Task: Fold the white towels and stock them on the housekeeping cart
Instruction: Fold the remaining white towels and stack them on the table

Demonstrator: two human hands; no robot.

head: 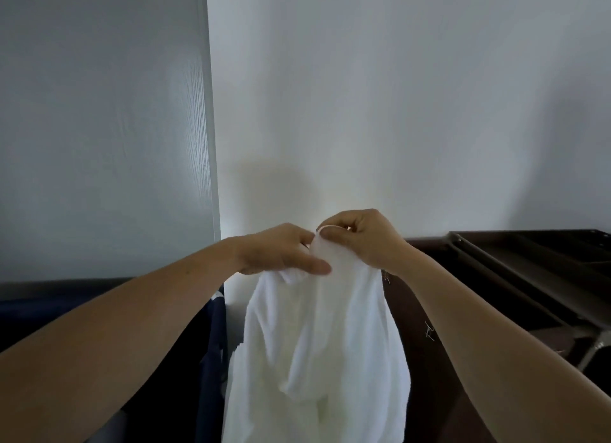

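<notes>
A white towel (317,350) hangs loose and rumpled in front of me, reaching below the bottom edge of the view. My left hand (281,250) grips its top edge from the left, thumb lying across the cloth. My right hand (363,237) pinches the same top edge just to the right, fingers curled around a small fold. The two hands almost touch above the towel. The dark housekeeping cart (535,264) stands at the right, its top tray level with my right forearm.
A white wall (380,95) fills the view ahead. A grey wood-grain panel (99,128) stands at the left. Dark blue fabric (216,343) hangs below it, left of the towel. A dark brown surface (426,360) lies between towel and cart.
</notes>
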